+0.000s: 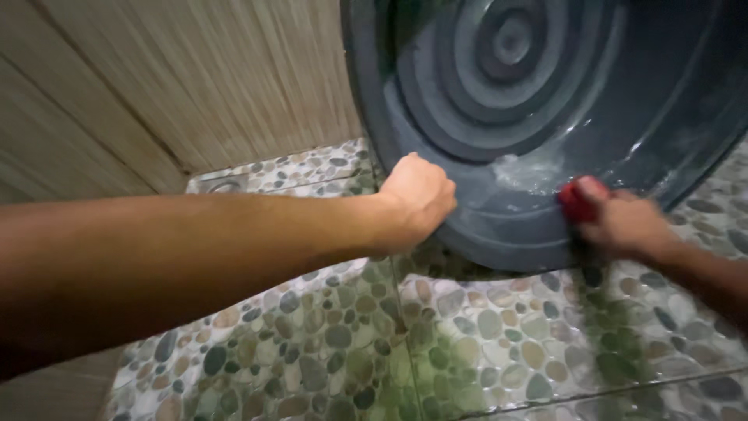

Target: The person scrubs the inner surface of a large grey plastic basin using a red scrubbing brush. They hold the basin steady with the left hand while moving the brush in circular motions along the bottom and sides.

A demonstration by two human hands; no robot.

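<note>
The left hand [417, 199] is closed in a grip over the near rim of a large dark grey plastic tub [545, 117], which is tipped on its side so that its ribbed, ringed bottom faces the camera. The right hand [619, 222] is clenched around a small red scrubber [576, 201], which is pressed against the tub's inner wall just inside the lower rim; the hand is blurred, so the exact finger placement cannot be made out. A patch of whitish suds [530, 171] is seen on the wall between the two hands.

The tub is judged to be light for its size and somewhat flexible, with walls that would give a little under pressure. Wet and soapy as it appears, its smooth inner surface is likely slippery, so the rolled rim is probably the soundest place for a hold.

The tub rests on a pebble-patterned tile floor [483, 343], wet in places. A floor drain [226, 185] lies near the beige wall [195, 78] behind.
</note>
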